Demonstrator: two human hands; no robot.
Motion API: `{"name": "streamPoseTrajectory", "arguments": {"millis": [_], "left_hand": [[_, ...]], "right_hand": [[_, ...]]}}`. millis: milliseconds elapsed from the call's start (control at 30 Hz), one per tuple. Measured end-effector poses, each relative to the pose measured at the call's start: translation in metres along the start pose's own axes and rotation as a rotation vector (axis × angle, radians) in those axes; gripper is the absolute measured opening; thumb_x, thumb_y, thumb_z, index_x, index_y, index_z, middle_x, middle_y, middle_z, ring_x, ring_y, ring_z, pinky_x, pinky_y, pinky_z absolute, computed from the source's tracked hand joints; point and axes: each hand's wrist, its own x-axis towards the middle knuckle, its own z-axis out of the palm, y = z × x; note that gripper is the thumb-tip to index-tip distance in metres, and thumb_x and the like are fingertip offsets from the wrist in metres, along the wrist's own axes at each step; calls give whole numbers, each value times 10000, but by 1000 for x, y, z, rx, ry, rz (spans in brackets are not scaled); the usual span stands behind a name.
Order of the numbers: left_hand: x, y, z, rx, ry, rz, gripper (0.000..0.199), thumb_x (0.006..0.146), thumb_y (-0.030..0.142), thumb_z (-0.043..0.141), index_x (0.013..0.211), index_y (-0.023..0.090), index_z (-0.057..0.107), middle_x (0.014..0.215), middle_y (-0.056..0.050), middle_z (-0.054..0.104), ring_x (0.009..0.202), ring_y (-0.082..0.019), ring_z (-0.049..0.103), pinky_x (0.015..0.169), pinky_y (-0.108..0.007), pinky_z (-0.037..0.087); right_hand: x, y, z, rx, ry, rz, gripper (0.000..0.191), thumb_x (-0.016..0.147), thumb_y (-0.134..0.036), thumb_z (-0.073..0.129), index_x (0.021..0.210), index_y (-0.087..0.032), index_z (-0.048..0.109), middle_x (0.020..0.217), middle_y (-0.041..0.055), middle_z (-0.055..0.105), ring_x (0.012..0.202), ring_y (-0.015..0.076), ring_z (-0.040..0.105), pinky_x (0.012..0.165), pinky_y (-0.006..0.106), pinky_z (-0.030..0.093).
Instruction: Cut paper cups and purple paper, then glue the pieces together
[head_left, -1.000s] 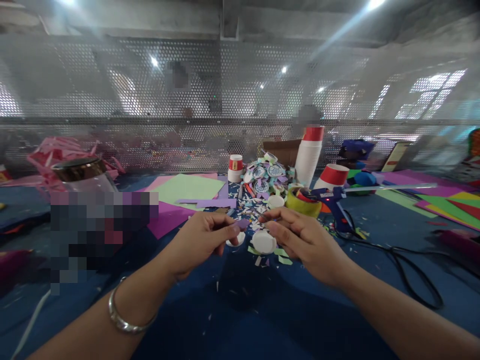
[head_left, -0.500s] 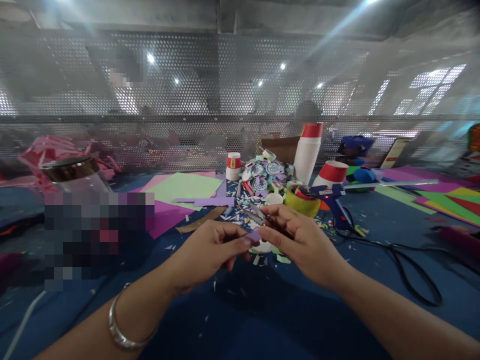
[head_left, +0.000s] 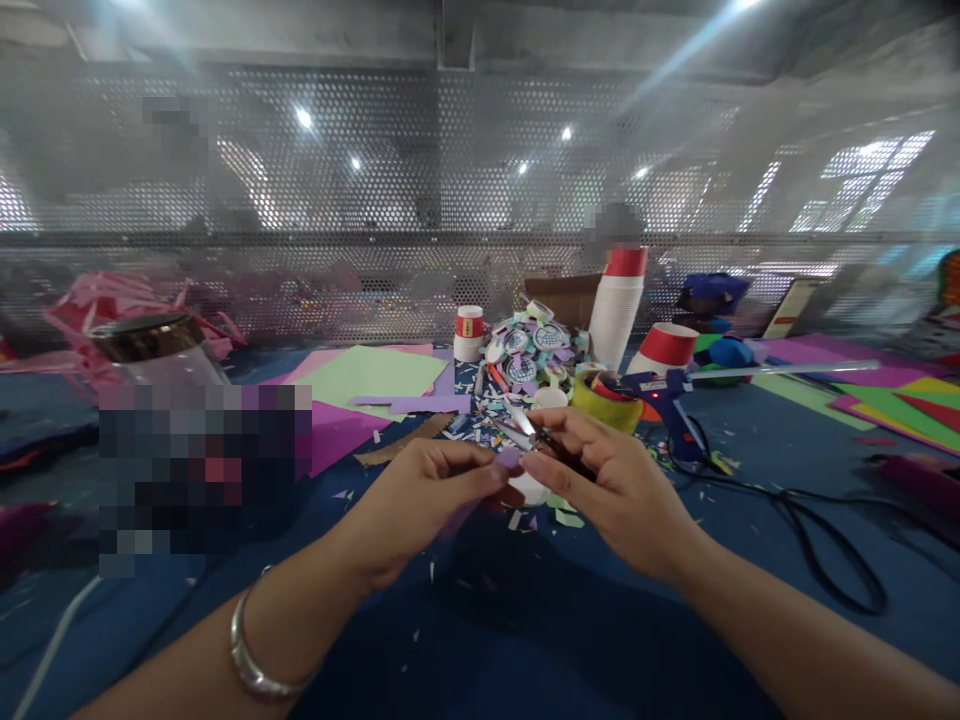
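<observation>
A small piece of purple paper (head_left: 510,458) is pinched between the thumb and fingers of my left hand (head_left: 431,490). My right hand (head_left: 600,475) is closed around scissors (head_left: 519,428), whose blades point up and away to the left; their handles are mostly hidden by my fingers. My right thumb lies close to the purple paper's edge. Under and between my hands shows a white round piece (head_left: 531,490), partly covered. Just beyond the scissors stands a small white cup (head_left: 550,398), with paper scraps scattered about it.
Behind lies a heap of decorated paper rounds (head_left: 529,345), beside a tall stack of paper cups (head_left: 619,310). A blue glue gun (head_left: 670,400) with a looping black cord (head_left: 795,510) rests right, next to yellow tape (head_left: 604,402). Coloured sheets (head_left: 375,372) and a lidded jar (head_left: 161,350) are left.
The purple paper has turned in my left fingers, so a smaller rounded part of it shows. The scissors have tilted slightly, and both hands stay nearly in place.
</observation>
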Motion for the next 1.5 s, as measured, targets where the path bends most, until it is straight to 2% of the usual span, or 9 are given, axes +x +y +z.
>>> {"name": "streamPoseTrajectory", "arguments": {"millis": [167, 433, 600, 900, 1000, 1133, 1333, 1400, 1500], "left_hand": [[0, 1, -2, -223, 80, 45, 95, 789, 287, 726, 780, 206, 775, 832, -21, 719, 837, -130, 610, 818, -231, 435], [0, -4, 0, -209, 41, 45, 90, 813, 303, 720, 811, 237, 781, 859, 5, 731, 805, -102, 567, 745, -206, 396], [1, -4, 0, -229, 7, 30, 93, 811, 307, 726, 831, 237, 784, 909, -2, 741, 890, -121, 582, 848, -230, 396], [0, -5, 4, -298, 14, -68, 131, 776, 345, 764, 798, 217, 782, 755, 3, 726, 715, -97, 578, 706, -215, 425], [0, -7, 4, -311, -1, -81, 139, 778, 351, 762, 829, 224, 786, 806, -15, 749, 760, -108, 606, 739, -221, 435], [1, -7, 1, -254, 15, -57, 142, 794, 347, 744, 855, 225, 785, 916, -43, 764, 865, -129, 627, 793, -226, 433], [0, -1, 2, -51, 58, 6, 187, 809, 390, 705, 811, 210, 751, 821, -34, 724, 716, -125, 586, 695, -246, 432], [-1, -1, 4, 103, 51, 61, 221, 840, 394, 656, 775, 200, 738, 776, -40, 704, 664, -131, 569, 663, -263, 426], [-1, -3, 5, 285, 17, 114, 264, 879, 395, 585, 772, 202, 729, 746, -46, 689, 622, -141, 554, 608, -274, 402]], "right_hand": [[-2, 0, 0, 63, -53, 26, 286, 912, -372, 597, 1156, -228, 563, 752, -25, 597, 623, 109, 498, 562, 240, 390], [-3, 3, -1, 77, -115, 10, 303, 929, -427, 578, 1190, -274, 578, 856, -8, 635, 665, 108, 520, 515, 235, 335], [-3, 3, -1, 38, -113, 3, 298, 937, -437, 562, 1182, -269, 585, 738, -33, 569, 520, 78, 376, 431, 221, 251], [-5, -1, -1, 23, -116, 10, 318, 940, -440, 550, 1183, -238, 593, 631, -54, 440, 509, 83, 329, 432, 218, 248], [-4, 0, -1, 64, -125, 30, 326, 944, -446, 537, 1171, -219, 599, 589, -69, 366, 475, 79, 281, 412, 223, 211], [-1, 0, -1, 157, -107, 65, 335, 944, -459, 528, 1128, -190, 602, 560, -88, 304, 437, 67, 221, 394, 228, 163], [2, 2, -2, 186, -16, 109, 379, 908, -472, 584, 1159, -191, 543, 595, -88, 389, 442, 55, 251, 403, 213, 186], [3, 2, -2, 151, -25, 93, 360, 908, -458, 586, 1154, -199, 543, 615, -74, 449, 459, 64, 311, 417, 213, 229], [2, 1, 0, 90, -53, 42, 306, 902, -411, 605, 1126, -209, 555, 717, -26, 568, 584, 105, 479, 518, 231, 371]]}}
